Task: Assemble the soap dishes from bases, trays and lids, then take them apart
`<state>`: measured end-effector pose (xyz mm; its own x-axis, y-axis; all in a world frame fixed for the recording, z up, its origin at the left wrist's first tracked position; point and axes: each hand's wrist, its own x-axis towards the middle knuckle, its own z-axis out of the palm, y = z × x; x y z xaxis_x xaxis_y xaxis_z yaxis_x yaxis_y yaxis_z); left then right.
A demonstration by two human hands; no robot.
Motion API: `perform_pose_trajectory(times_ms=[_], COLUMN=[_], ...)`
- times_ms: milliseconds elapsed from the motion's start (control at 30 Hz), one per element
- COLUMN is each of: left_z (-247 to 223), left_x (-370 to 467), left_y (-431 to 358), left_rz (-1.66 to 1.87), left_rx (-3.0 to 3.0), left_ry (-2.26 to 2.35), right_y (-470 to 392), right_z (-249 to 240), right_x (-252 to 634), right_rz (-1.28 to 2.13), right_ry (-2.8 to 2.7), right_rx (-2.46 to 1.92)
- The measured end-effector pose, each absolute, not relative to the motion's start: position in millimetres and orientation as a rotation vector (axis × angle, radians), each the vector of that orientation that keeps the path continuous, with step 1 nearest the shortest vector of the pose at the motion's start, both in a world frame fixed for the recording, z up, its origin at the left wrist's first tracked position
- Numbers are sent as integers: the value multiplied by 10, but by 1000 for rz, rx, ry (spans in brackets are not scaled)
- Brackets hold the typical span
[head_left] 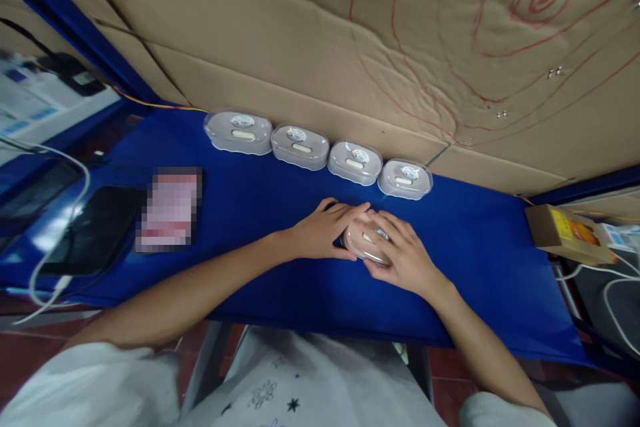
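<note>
Two-handed hold on one clear, rounded oblong plastic case (363,250), lid side up

Case sits over the near-middle of the blue-covered bench (300,290), in front of the person's body. Can't tell if its base touches the cover or hangs just above it.

Left hand (323,230): grip closed on the case's left end, thumb on the near side, fingers along the far side. Right hand (407,253): grip closed on the right end, fingers spread across the top, thumb at the near edge. Fingers hide much of the lid; a pale oblong patch and part of a round label show between them.

Four matching clear plastic cases (315,157) stand in a row along the brown cardboard panel (250,33), label sides up, neighbours touching or nearly so. Held case is near the right half of that row, apart from it.

Step in hand, my read: two-handed handling of the single case, maybe pressing or adjusting it. Can't confirm which; seam is covered.

Next move calls for even pressure from both ends, case level, right fingers off the label. Slick plastic probably slides if one side lets go first.
</note>
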<state>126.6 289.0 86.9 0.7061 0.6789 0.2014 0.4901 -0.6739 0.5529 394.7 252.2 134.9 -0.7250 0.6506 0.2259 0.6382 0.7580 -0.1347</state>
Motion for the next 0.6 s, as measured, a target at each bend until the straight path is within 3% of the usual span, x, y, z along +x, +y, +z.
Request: perform_pose_trajectory(times_ms=[600], left_z=[808], left_x=[1271], left_y=[2897], left_rz=[615], left_rx=[2431], left_ry=[890], right_y=[2578], right_z=[1306], right_x=[3948], right_rz=[83], right_ry=[-2650], right_rx=[-979])
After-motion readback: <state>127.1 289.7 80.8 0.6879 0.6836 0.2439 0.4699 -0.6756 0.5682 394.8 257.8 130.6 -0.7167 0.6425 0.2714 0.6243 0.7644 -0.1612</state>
